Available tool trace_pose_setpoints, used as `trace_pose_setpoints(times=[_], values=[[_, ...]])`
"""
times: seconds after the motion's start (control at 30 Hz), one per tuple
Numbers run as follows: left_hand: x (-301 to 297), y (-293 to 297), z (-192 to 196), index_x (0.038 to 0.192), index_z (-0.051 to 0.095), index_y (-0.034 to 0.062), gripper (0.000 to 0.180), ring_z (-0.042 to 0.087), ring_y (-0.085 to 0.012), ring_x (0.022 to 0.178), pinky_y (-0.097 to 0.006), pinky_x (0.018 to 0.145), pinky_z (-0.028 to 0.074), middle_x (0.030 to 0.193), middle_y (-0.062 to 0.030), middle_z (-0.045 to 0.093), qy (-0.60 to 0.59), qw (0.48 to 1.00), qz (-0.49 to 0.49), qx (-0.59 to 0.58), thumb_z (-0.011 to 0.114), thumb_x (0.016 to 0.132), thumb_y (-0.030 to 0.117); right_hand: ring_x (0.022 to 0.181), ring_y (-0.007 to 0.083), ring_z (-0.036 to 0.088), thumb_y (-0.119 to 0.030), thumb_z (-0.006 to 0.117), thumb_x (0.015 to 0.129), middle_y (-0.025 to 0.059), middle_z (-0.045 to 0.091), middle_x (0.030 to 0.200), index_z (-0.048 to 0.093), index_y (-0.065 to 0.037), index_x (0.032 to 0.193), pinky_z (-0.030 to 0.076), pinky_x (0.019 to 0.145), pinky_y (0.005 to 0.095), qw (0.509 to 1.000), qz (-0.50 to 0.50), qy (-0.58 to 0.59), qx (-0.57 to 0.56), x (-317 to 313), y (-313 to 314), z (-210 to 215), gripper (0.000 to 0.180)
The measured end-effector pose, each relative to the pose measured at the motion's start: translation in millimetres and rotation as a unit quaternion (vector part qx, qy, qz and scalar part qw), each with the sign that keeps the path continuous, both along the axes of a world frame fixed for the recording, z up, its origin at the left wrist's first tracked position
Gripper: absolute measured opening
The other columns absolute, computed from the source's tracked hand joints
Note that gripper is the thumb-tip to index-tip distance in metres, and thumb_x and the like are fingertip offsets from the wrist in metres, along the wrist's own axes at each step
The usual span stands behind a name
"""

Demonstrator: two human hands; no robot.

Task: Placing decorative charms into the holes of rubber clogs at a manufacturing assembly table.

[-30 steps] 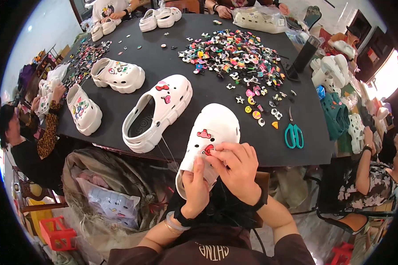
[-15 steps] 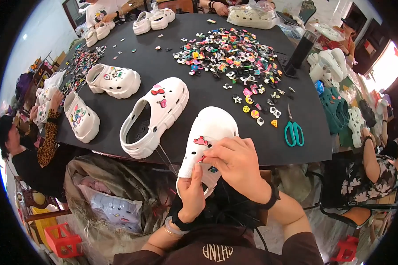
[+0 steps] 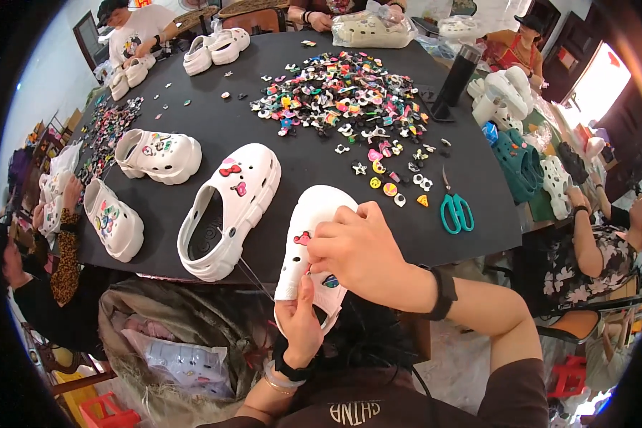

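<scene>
A white clog [image 3: 319, 207] is held over the table's near edge, its toe pointing away. My left hand [image 3: 302, 324] grips it near the opening, thumb pressed on the upper. Fingers of my right hand [image 3: 360, 250] are bent in a pinch over the holed upper, on a small red shoe charm [image 3: 308, 269] that is mostly hidden. Beside the fingers, a red charm [image 3: 302, 239] and a blue-green charm [image 3: 329, 281] sit on the upper. Left of it stands its white mate [image 3: 260, 189], bearing a red bow charm [image 3: 230, 171] and a pink-red charm [image 3: 240, 188].
On the black table [image 3: 192, 114] lie a large charm pile [image 3: 342, 100], several loose charms, teal-handled scissors [image 3: 456, 212] and a black cylinder [image 3: 458, 78]. More decorated white clogs [image 3: 160, 157] stand at left. Other people sit around. A sack [image 3: 143, 307] is below left.
The view has shifted, so the table's things appear further left. My right hand has turned more over the clog, its fingers still at the small red charm. My left hand keeps its hold.
</scene>
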State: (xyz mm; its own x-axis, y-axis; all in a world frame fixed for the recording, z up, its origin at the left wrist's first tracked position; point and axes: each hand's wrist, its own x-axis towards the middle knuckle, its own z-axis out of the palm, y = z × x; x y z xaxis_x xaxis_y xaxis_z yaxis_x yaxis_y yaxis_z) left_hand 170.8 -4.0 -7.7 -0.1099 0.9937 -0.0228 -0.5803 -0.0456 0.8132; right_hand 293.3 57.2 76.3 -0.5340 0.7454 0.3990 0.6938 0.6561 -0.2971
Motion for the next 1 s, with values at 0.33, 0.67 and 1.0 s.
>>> trace_pose_setpoints(times=[0.33,0.67,1.0], values=[[-2.8,-0.9,-8.8,0.121,0.044,-0.0073,0.038,0.054,-0.0164,0.101,-0.03,0.086,0.043,0.113,-0.0117,0.055,0.017,1.0,-0.003,-0.018,0.05,0.092,0.015,0.112,0.0346,0.038,-0.02,0.079,0.054,0.0188,0.038,0.123,0.04,-0.014,0.128,0.029,0.09,0.0441,0.995,-0.005,-0.098,-0.002,-11.4,26.9,4.4,0.084],[0.6,-3.0,-19.1,0.117,0.046,-0.0074,0.033,0.054,-0.0132,0.096,-0.027,0.08,0.043,0.108,-0.0097,0.056,0.057,0.997,0.038,-0.027,0.048,0.093,0.015,0.111,0.0385,0.038,-0.018,0.076,0.057,0.014,0.047,0.111,0.055,-0.011,0.111,0.037,0.083,0.0518,0.987,0.024,-0.157,0.003,-19.8,26.4,0.4,0.058],[2.9,2.8,-12.8,0.121,0.043,-0.0076,0.039,0.055,-0.0156,0.098,-0.029,0.082,0.046,0.112,-0.012,0.055,0.105,0.992,0.066,-0.032,0.043,0.095,0.021,0.112,0.0351,0.038,-0.024,0.076,0.056,0.0065,0.045,0.117,0.057,-0.018,0.105,0.039,0.079,0.047,0.987,0.043,-0.153,-0.001,-20.3,34.6,-7.6,0.052]])
